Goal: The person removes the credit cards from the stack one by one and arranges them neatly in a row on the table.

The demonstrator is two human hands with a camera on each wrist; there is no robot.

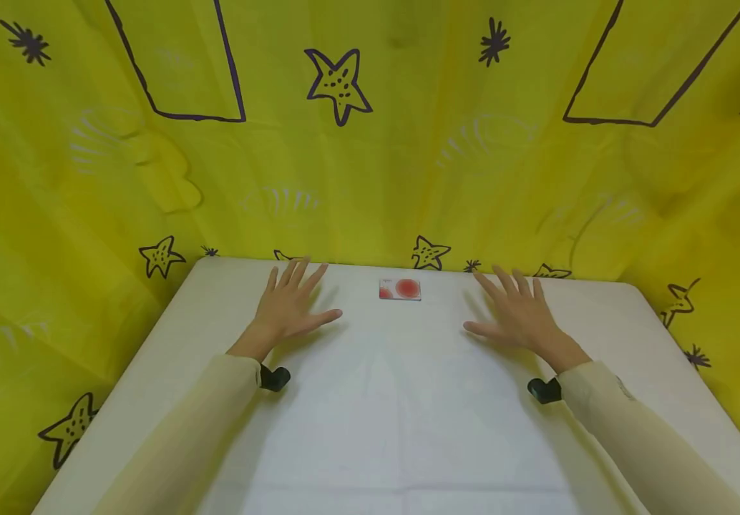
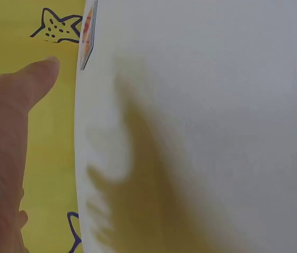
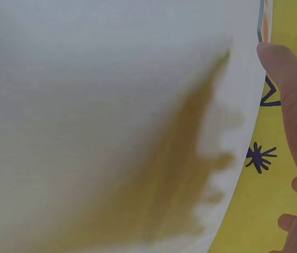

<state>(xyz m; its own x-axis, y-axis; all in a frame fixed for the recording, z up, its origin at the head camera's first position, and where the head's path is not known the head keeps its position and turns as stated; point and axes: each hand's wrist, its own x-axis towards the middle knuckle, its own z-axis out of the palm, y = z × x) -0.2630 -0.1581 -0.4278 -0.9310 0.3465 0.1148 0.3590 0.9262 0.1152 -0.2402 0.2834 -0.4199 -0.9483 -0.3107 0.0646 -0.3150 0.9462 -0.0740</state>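
Note:
A small flat rectangular item [image 1: 400, 290], white with red circles on its top, lies near the far edge of the white table. To its left, my left hand [image 1: 289, 304] is held over the table with fingers spread and nothing in it. My right hand [image 1: 518, 311] mirrors it on the other side, fingers likewise spread and holding nothing. Both thumbs point inward toward the flat item, apart from it. In the left wrist view, the item [image 2: 88, 34] shows beyond the thumb; in the right wrist view only a sliver of it [image 3: 265, 23] appears past the thumb tip.
The white table [image 1: 396, 429] has rounded far corners, and its cover has faint creases. A yellow curtain [image 1: 383, 179] with drawn stars hangs behind the far edge and along both sides. Shadows of both hands fall on the tabletop. A dark band [image 1: 275, 378] sits at the left wrist.

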